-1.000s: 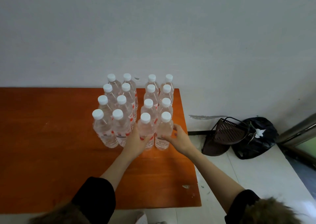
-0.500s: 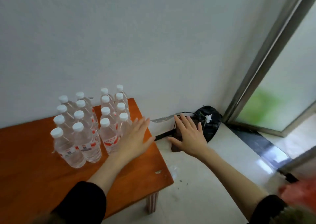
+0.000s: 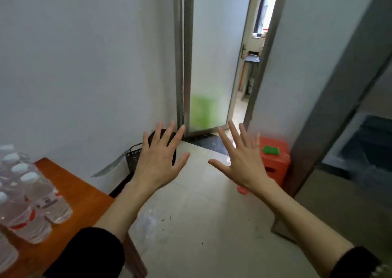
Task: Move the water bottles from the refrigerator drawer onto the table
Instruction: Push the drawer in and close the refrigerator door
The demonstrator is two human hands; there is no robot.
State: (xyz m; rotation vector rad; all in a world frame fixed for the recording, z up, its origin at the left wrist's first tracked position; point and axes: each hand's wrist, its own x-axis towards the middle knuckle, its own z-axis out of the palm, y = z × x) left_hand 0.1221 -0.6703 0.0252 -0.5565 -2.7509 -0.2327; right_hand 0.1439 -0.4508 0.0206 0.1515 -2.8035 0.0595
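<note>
Several clear water bottles with white caps and red labels stand grouped on the orange-brown table at the far left. My left hand is held out over the floor, right of the table, palm down with fingers spread and nothing in it. My right hand is out beside it, also spread and holding nothing. At the right edge stands a grey appliance with a dark opening; whether that is the refrigerator drawer I cannot tell.
A black wire basket sits on the floor against the wall behind my left hand. An orange plastic stool with a green item on top stands by the appliance. A frosted glass door stands ajar ahead. Pale tiled floor lies between.
Both hands have let go of the front bottles and swung away to the right. The view has turned right, from the table toward the door and the grey appliance.
</note>
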